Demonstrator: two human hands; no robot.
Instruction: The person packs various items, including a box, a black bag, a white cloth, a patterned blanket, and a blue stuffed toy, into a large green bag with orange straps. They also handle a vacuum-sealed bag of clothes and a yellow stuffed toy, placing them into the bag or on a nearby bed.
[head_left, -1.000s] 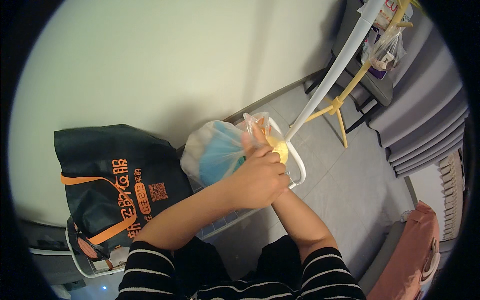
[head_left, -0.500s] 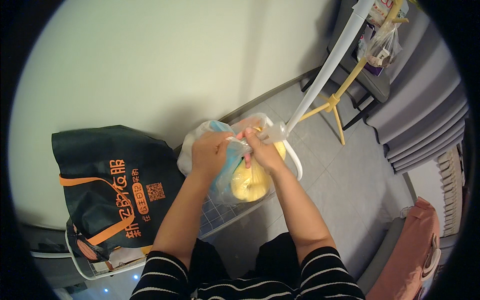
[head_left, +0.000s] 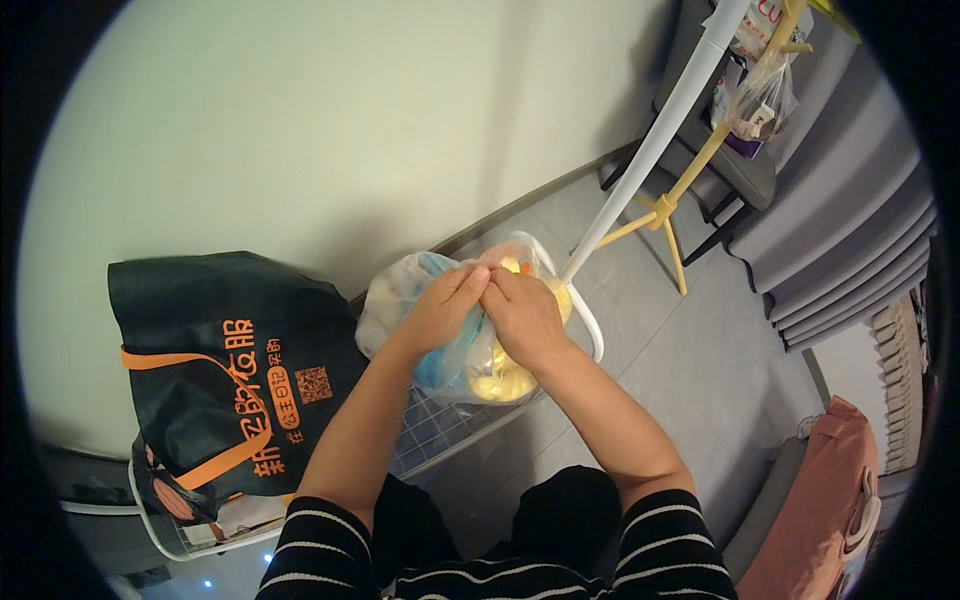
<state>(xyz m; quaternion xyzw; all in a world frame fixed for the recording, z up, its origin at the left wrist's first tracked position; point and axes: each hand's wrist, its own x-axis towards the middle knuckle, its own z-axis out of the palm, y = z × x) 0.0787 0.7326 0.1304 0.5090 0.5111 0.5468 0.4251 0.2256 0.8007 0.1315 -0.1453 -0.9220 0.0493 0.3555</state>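
Note:
A translucent plastic bag with yellow, blue and white contents stands on a white wire rack. My left hand and my right hand meet over its top, fingers closed on the gathered plastic. The bag's mouth is mostly hidden beneath my fingers. Through the film a shiny yellow thing shows at the right and a blue one at the left; I cannot make out what they are.
Left of the bag, a black tote bag with orange straps sits on the white wire rack. A white pole rises from the rack's right end. Beyond stand a yellow coat stand, a dark chair and grey curtains.
My hands have come together over the bag's top. The twisted plastic neck that stuck out to the right of my right hand is now out of sight.

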